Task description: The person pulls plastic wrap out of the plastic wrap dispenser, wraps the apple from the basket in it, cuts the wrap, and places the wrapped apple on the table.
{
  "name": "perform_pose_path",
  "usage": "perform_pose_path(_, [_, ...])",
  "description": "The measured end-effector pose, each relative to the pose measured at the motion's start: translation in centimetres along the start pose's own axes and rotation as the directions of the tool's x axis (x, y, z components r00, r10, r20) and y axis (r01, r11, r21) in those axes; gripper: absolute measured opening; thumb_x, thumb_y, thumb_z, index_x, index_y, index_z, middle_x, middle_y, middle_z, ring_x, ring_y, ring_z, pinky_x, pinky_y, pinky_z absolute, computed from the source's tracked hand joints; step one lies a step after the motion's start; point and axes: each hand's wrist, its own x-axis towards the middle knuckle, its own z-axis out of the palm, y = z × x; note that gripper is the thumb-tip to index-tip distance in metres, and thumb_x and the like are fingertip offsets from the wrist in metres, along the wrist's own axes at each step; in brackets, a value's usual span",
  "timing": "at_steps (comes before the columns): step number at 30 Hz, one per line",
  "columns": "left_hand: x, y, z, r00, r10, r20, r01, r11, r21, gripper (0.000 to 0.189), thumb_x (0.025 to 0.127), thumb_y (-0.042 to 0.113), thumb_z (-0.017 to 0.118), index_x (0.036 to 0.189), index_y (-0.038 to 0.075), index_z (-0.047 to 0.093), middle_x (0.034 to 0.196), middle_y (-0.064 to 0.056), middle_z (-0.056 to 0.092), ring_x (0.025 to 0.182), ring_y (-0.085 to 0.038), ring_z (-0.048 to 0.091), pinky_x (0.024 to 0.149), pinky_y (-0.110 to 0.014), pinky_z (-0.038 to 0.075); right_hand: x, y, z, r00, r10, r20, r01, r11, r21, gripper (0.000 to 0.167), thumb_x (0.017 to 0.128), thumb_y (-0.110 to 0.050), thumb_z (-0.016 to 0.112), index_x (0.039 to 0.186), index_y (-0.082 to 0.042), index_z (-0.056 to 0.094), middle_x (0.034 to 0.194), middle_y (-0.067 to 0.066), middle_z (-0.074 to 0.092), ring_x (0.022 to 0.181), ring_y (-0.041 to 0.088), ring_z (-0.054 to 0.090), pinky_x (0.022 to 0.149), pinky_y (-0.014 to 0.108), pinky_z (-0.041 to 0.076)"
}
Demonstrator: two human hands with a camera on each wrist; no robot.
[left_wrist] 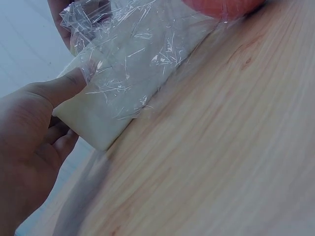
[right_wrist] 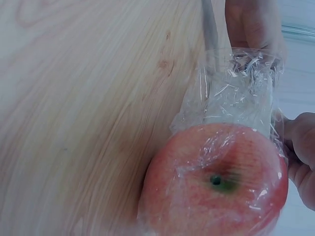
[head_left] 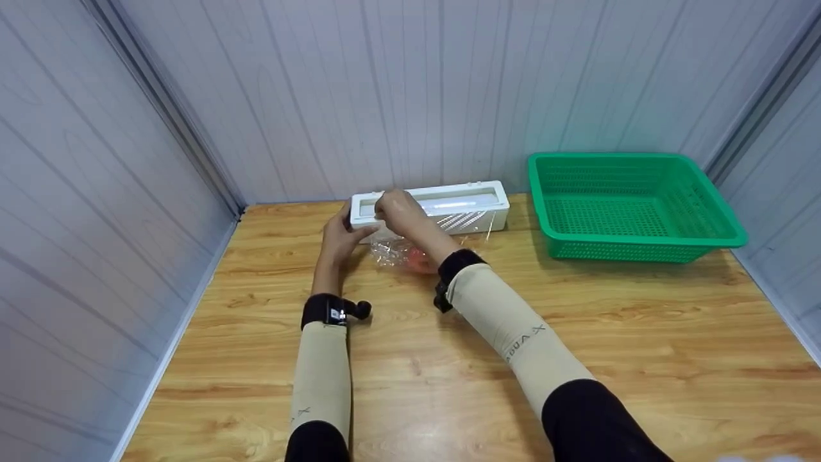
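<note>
Clear cling film (right_wrist: 231, 93) runs from the white dispenser (head_left: 442, 206) over the apple (right_wrist: 214, 182) on the bench (head_left: 449, 359). My left hand (head_left: 338, 237) grips the dispenser end; my right hand (head_left: 401, 215) pinches the film. Apple partly covered, film apparently uncut.

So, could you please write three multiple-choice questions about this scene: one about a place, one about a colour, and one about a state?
1. Where does the basket stand?
A. Back right of the table
B. Front left of the table
C. On the floor

2. What colour is the basket?
A. Blue
B. Green
C. Yellow

3. In what state is the apple?
A. Cut in half
B. Peeled
C. Covered with clear film

Answers:
1 A, it sits on the wooden table by the right wall, beside the white dispenser box.
2 B, its mesh walls are plainly green.
3 C, the right wrist view shows crinkled plastic wrap over the whole red apple.
</note>
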Motion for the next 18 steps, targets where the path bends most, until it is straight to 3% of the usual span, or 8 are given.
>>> perform_pose_path(18, [-0.03, -0.13, 0.29, 1.0, 0.019, 0.004, -0.019, 1.0, -0.023, 0.087, 0.088, -0.007, 0.081, 0.162, -0.001, 0.036, 0.155, -0.023, 0.052, 0.135, -0.032, 0.057, 0.111, -0.032, 0.05, -0.42, 0.53, -0.23, 1.0, 0.015, 0.007, -0.015, 1.0, 0.007, 0.012, 0.098, -0.008, 0.073, 0.092, -0.001, 0.081, 0.09, 0.012, 0.078, 0.089, 0.034, 0.073, 0.084, 0.044, 0.059])
